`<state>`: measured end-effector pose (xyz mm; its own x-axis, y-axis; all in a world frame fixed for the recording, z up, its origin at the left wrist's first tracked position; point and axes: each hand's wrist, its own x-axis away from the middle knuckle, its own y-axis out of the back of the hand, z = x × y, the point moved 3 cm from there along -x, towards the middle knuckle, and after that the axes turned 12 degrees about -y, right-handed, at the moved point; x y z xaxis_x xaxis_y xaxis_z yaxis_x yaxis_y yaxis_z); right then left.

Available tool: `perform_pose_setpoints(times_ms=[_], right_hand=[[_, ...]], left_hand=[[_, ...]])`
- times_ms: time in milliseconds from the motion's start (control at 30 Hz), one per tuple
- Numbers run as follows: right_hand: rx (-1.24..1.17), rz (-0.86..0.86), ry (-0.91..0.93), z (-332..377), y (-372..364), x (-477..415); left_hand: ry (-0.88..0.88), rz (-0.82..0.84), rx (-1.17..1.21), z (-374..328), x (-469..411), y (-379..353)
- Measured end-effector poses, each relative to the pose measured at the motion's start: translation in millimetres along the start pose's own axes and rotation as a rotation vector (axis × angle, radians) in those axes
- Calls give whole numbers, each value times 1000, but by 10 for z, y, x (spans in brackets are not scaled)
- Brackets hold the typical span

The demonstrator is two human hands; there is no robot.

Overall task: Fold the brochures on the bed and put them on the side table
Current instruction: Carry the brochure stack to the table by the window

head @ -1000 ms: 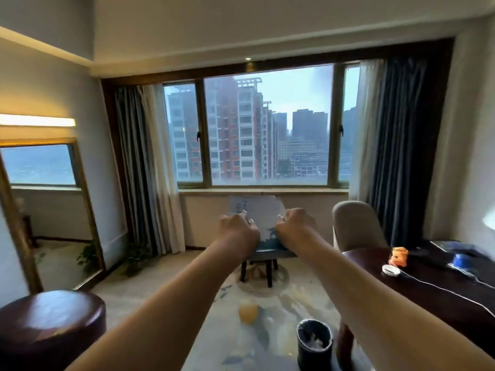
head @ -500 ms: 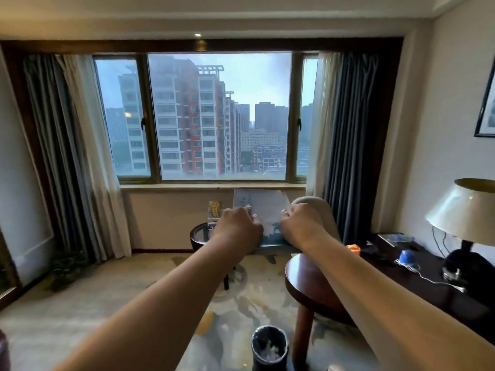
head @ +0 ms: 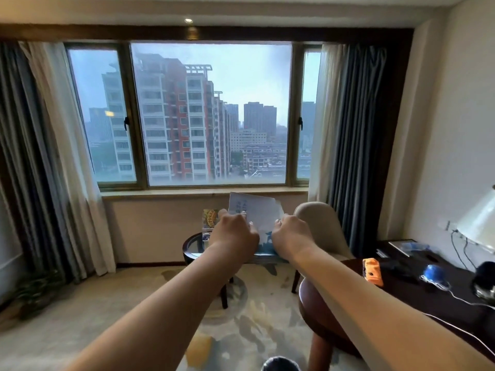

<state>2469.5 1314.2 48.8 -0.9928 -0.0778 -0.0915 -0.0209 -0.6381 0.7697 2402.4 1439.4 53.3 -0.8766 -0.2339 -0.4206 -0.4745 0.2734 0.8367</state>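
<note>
Both arms are stretching out toward the window (head: pixel 211 116), and the two hands are gripping one brochure (head: pixel 254 210) between them, held up in the air. The left hand (head: pixel 235 234) is curling its fingers round the sheet's left side; the right hand (head: pixel 290 235) is pinching the right side, knuckles toward me. The paper is standing nearly upright, white with blue writing at the top and a blue picture lower down, and its upper right edge is looking uneven. From here it is showing just below the window sill, over the small round desk (head: pixel 188 246), whose glass top is peeking out to the left of the left hand. I cannot tell whether the sheet is touching that desk. A colourful card (head: pixel 210 218) is standing on the round desk, just beside the left hand. A pale chair (head: pixel 318 226) is sitting behind the right hand. To the right, a long dark desk (head: pixel 428 303) is carrying an orange object (head: pixel 372 271), a blue object (head: pixel 435 274) with a white cable (head: pixel 460 299), and a lamp (head: pixel 479 223). A dark bin (head: pixel 280 366) is showing at the bottom edge.
</note>
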Motion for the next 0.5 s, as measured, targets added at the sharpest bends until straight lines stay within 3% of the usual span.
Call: perform_pose_setpoints(times_ms=[167, 233, 500], right_hand=[[61, -37, 24, 272, -454, -698], [38, -46, 17, 342, -617, -997], [144, -52, 146, 672, -1314, -2621]], left_hand=[[27, -55, 2, 500, -702, -270], [-6, 4, 31, 656, -1001, -467], [-62, 76, -191, 1282, -2433, -1202]])
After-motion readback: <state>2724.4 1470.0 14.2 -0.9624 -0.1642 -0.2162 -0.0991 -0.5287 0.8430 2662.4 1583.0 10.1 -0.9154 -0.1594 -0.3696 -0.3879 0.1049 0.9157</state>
